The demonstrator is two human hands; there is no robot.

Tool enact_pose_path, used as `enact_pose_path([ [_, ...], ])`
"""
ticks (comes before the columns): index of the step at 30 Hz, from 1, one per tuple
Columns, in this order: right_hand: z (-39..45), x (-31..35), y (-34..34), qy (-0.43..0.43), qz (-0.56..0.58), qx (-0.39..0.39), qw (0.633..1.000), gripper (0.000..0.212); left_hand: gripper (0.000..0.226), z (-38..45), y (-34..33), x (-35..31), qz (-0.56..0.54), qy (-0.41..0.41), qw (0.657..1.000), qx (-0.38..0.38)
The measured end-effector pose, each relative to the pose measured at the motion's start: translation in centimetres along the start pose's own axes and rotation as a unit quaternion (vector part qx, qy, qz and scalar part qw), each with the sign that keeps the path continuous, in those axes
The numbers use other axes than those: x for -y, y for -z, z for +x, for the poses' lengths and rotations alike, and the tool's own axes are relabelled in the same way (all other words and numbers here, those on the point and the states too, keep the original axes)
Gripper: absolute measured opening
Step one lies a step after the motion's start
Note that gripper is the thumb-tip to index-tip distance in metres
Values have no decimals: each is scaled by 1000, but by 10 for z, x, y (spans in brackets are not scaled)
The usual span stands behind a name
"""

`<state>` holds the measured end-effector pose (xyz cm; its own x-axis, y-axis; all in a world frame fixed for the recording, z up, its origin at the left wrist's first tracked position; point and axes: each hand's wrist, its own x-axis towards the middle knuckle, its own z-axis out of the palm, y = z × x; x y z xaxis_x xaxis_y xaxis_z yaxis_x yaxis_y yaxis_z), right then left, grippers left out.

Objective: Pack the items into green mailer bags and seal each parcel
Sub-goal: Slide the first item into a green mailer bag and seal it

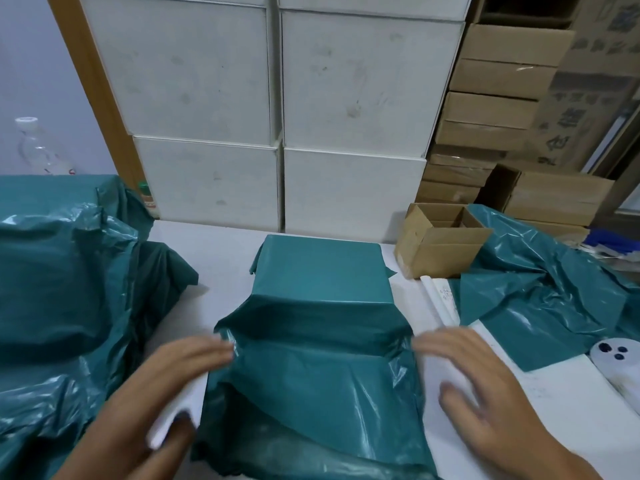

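Head: both hands (pixel 166 386) flanking bag (pixel 318 358)

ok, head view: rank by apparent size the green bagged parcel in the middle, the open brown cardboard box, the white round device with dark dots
1. Green bagged parcel
2. Open brown cardboard box, farther back, so true size unsure
3. White round device with dark dots, partly cropped

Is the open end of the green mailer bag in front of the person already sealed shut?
No: the green mailer bag gapes open toward the person, its flap unfolded between both hands.
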<state>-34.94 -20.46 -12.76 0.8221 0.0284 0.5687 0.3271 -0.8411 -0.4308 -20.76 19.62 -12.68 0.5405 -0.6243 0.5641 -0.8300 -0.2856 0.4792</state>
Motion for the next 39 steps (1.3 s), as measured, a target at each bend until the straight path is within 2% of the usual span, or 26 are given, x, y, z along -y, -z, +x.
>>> enact_pose_path([
  [2, -28, -16, 1, 87, -82, 84, 989, 49, 42, -24, 7, 13, 147, -82, 984, 62],
  [4, -50, -30, -5, 163, -166, 156, 960, 42, 47, -42, 2, 20, 222, -94, 964, 108],
  [7, -64, -33, -13, 213, -234, 190, 929, 45, 51, -53, -3, 19, 240, -74, 959, 132],
  [12, -69, -26, -15, 206, -233, 177, 934, 46, 35, -48, 5, 16, 201, -58, 966, 152],
  [14, -73, -23, -17, 193, -219, 162, 943, 44, 25, -46, 4, 18, 184, -68, 968, 154],
  [21, -71, 1, -19, 138, -205, 142, 959, 45, 21, -46, -8, 19, 166, -80, 975, 128],
  [25, -64, 16, -15, 89, -132, 129, 979, 41, 9, -48, -15, 15, 114, -45, 991, 47],
  [27, -61, 19, -16, 45, -82, 97, 991, 42, 16, -35, -16, 8, 113, -58, 992, 22],
  [28, -55, 20, -17, 21, -58, 74, 995, 36, 24, -25, -14, 3, 141, -74, 987, 15],
  [30, -47, 27, -15, -27, -25, 20, 999, 27, 30, -7, -10, -10, 124, -61, 990, -29],
  [32, -41, 34, -10, -121, 63, -20, 990, 48, 25, 5, -10, -18, 23, 1, 995, -94],
  [33, -36, 35, -9, -134, 65, -31, 988, 40, 23, 12, -9, -21, -17, 24, 993, -113],
  [34, -24, 40, -8, -144, 92, -39, 984, 21, 20, 19, -9, -21, -28, 39, 990, -129],
  [35, -11, 46, -6, -180, 134, -43, 974, 16, 16, 30, -9, -22, -31, 46, 988, -141],
  [37, 11, 51, 0, -196, 153, -71, 966, 42, 11, 58, -5, -23, -43, 61, 986, -146],
  [39, 40, 47, 5, -211, 167, -94, 959, 47, 10, 92, 2, -27, -75, 77, 981, -160],
])
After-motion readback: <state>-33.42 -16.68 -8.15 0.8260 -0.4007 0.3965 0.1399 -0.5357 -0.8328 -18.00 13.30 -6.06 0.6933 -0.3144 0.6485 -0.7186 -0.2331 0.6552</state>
